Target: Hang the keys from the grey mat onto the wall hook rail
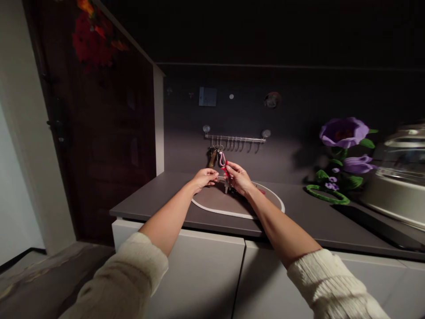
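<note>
My right hand (240,179) pinches a bunch of keys (226,185) with a red tag or strap (225,170), and the metal keys dangle below the fingers. Close by on the left, my left hand (205,178) has its thumb and fingertips pressed together; what lies between them is too small to make out. Both hands are above an oval mat (229,212) with a white rim. Just behind them, a brown key holder (213,158) and a pink carabiner-like loop (222,158) hang from the left end of a clear hook rail (235,138).
The mat lies on a dark counter (149,195). A reddish thing on the mat is partly hidden behind my right forearm. To the right stand purple artificial flowers (345,133), a black flat object (375,226) and a pale domed appliance (398,195). A dark door (109,146) is at left.
</note>
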### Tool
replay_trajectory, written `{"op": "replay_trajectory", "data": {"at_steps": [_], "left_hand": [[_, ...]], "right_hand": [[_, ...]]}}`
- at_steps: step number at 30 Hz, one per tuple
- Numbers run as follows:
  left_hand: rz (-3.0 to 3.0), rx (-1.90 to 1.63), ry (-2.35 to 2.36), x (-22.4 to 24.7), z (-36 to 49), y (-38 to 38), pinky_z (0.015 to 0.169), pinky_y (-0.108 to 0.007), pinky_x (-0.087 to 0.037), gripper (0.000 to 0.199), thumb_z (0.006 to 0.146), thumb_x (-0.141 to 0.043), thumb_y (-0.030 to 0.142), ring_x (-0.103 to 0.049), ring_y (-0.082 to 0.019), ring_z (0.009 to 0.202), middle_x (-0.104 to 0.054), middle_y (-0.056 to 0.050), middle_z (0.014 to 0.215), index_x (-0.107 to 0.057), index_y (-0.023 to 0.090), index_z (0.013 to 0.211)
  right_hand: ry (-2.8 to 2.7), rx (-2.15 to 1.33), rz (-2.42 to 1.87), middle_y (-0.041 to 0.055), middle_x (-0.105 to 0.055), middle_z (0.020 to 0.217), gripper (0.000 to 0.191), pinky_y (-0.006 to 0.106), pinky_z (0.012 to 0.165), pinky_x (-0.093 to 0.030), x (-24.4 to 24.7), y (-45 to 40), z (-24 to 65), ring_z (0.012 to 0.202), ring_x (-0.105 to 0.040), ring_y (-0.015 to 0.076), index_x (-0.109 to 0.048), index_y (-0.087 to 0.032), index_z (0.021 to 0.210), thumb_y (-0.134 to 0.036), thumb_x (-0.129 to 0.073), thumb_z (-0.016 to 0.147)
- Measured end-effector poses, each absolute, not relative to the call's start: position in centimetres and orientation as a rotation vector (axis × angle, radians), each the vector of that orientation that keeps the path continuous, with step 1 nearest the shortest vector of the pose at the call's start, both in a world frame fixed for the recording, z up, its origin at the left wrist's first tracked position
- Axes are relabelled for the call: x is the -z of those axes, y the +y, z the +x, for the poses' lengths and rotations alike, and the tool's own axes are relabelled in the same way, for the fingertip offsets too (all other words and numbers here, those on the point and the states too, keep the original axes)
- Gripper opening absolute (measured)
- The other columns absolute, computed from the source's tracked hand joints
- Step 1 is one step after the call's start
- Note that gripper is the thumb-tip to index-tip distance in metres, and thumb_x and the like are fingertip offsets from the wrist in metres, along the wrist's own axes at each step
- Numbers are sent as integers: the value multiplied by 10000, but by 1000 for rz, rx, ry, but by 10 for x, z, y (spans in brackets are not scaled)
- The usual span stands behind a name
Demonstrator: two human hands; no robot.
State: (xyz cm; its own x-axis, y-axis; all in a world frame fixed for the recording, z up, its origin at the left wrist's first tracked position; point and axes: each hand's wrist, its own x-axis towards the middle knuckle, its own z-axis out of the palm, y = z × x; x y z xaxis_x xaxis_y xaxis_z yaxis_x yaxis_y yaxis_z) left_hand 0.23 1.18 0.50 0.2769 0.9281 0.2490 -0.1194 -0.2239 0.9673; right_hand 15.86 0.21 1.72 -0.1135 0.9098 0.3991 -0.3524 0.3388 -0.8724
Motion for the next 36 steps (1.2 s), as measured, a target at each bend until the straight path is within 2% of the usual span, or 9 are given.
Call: {"op": "replay_trajectory", "data": {"at_steps": [5,11,15,20,28,36], "left_hand": [[1480,-1278,864,-2,7,14,492,-163,-393,154,696,-635,243,-544,-59,540,-572,3,618,-549,116,711],[1586,-1330,948,2,14,17,463,-171,-361,136,674,-637,216,-494,-58,474,-547,18,551,-536,128,653],[1679,-1399,1010,7,16,24,479,-189,-352,108,684,-603,209,-464,-68,460,-512,32,523,-533,141,640],[1932,-1493,1142,13,16,30,565,-222,-362,86,717,-539,205,-481,-97,547,-536,7,579,-553,156,647],[2247,-1456,1245,16,17,29,655,-253,-377,144,759,-487,229,-511,-138,666,-601,-44,719,-600,175,687],[2376,-1366,1353,13,18,25,680,-238,-396,163,783,-462,206,-535,-128,718,-620,-38,777,-618,162,759]], "right_hand": [[-1229,-1071,-685,-3,-658,719,371,197,455,-423,-15,8,161,517,-537,76,-616,-197,854,-285,-750,520],[-1204,-914,-740,-17,-640,650,388,197,445,-399,-22,14,161,496,-528,83,-529,-191,779,-305,-753,483],[-1189,-831,-777,-23,-610,589,371,207,442,-383,-35,19,158,448,-485,75,-542,-181,781,-293,-739,487],[-1234,-640,-826,-12,-579,549,249,208,429,-364,-53,39,155,441,-458,75,-578,-154,676,-323,-680,525],[-1119,-322,-1109,15,-640,621,188,205,495,-436,-74,90,150,498,-548,97,-621,-144,742,-269,-607,602],[-1006,-144,-1325,40,-671,685,140,202,615,-469,-89,114,146,637,-625,137,-668,-153,732,-214,-624,613]]}}
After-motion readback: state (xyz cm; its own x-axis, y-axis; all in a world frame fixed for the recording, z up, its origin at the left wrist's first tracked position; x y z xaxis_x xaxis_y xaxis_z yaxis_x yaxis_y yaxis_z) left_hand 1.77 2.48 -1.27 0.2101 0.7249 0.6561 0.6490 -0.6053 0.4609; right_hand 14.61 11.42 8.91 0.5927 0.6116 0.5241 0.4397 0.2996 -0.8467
